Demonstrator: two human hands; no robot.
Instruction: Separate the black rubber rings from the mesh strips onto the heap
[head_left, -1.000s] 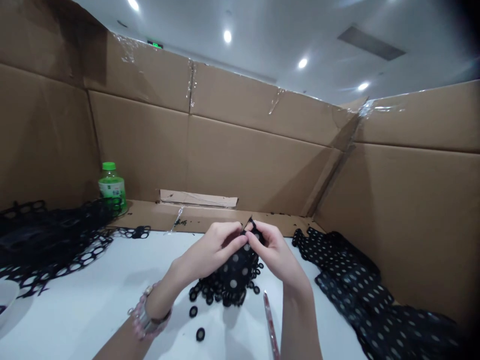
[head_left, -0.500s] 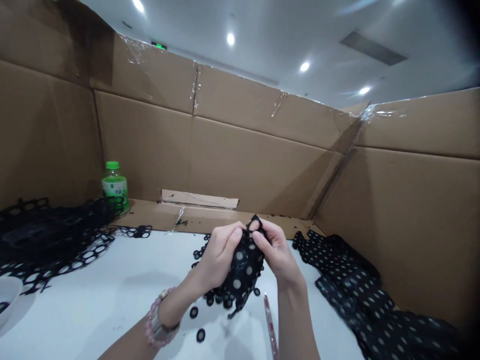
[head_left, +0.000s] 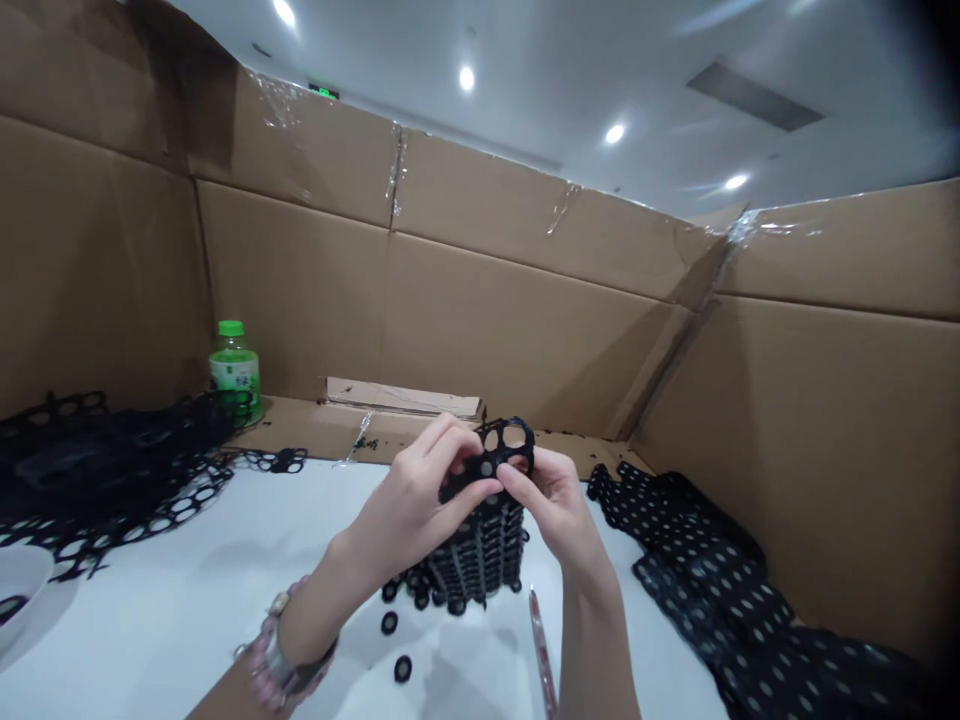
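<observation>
A black perforated rubber-like sheet (head_left: 480, 555) with pale dots hangs between my two hands above the white table. My left hand (head_left: 405, 500) pinches its upper left part, with the fingers curled over it. On the upper right, my right hand (head_left: 555, 505) grips the sheet, the thumb pressed close to the left thumb. A strip of emptied holes (head_left: 515, 435) sticks up above the fingers. Below and left of the sheet lie several small black discs with pale centres, among them one loose disc (head_left: 403, 668). A bracelet and a band circle my left wrist.
A tangle of black holed netting (head_left: 97, 470) lies at left, with a white bowl (head_left: 34, 570) in front. Behind it stands a green-capped bottle (head_left: 237, 375). Dotted black sheets (head_left: 705, 560) lie at right. A pen (head_left: 540, 645) rests near my right forearm. Cardboard walls (head_left: 525, 310) enclose the table.
The sheet has turned so its folded, ridged side shows, and the strip of open holes now stands higher above my fingers. My left hand has shifted slightly left and up.
</observation>
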